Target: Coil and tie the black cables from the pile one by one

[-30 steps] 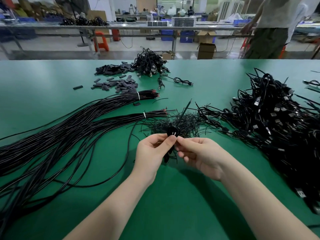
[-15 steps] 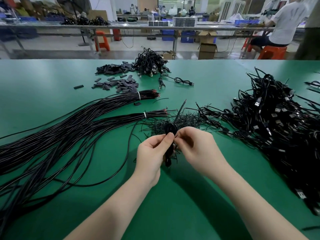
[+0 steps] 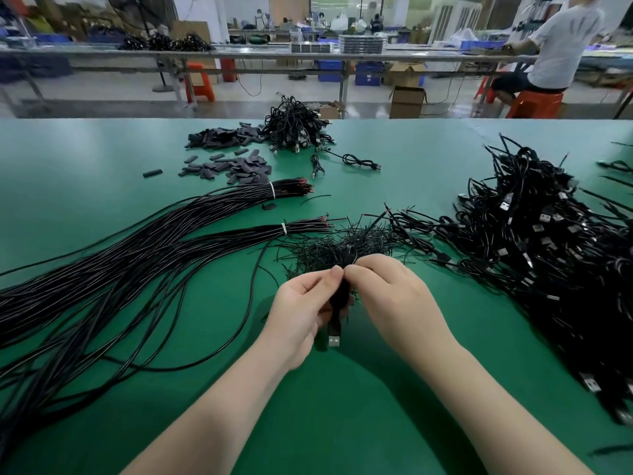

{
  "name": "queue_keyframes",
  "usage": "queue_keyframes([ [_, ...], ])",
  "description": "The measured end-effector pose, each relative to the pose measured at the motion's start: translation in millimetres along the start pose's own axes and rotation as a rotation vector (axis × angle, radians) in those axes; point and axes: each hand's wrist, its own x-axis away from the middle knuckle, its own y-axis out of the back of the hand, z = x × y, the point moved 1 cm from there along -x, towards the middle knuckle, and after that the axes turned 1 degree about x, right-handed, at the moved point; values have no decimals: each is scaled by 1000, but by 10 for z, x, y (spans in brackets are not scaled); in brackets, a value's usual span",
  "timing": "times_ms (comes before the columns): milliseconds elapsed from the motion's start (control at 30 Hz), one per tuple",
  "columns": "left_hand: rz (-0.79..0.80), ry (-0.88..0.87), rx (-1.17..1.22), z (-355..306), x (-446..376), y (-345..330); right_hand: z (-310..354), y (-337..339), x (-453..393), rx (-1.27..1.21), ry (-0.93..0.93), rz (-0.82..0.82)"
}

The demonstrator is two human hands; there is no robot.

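Note:
My left hand [image 3: 301, 306] grips a small coiled black cable [image 3: 342, 296] above the green table [image 3: 342, 406]; its USB plug [image 3: 334, 339] hangs out below the hand. My right hand [image 3: 387, 293] pinches the top of the coil, fingertips meeting the left thumb. The tie itself is hidden between my fingers. Just behind my hands lies a heap of thin black twist ties [image 3: 346, 245]. A big pile of black USB cables [image 3: 548, 241] fills the right side of the table.
Two long banded bundles of black wire [image 3: 137, 255] sweep across the left. Black sleeve pieces [image 3: 236, 166] and a smaller heap of coiled cables [image 3: 294, 128] lie at the far edge. A seated person [image 3: 555, 46] works at another bench behind.
My right hand has turned over onto the coil top, knuckles now up. The coil has dropped lower into my left hand, and its USB plug now shows beneath.

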Motion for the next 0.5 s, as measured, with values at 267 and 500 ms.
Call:
queue_keyframes([
  [267,83,56,33,-17,-17,53,-49,-42,4,-770,-605,-32],
  [500,199,61,-4,11,-36,86,-28,-104,42,-1068,-670,117],
])
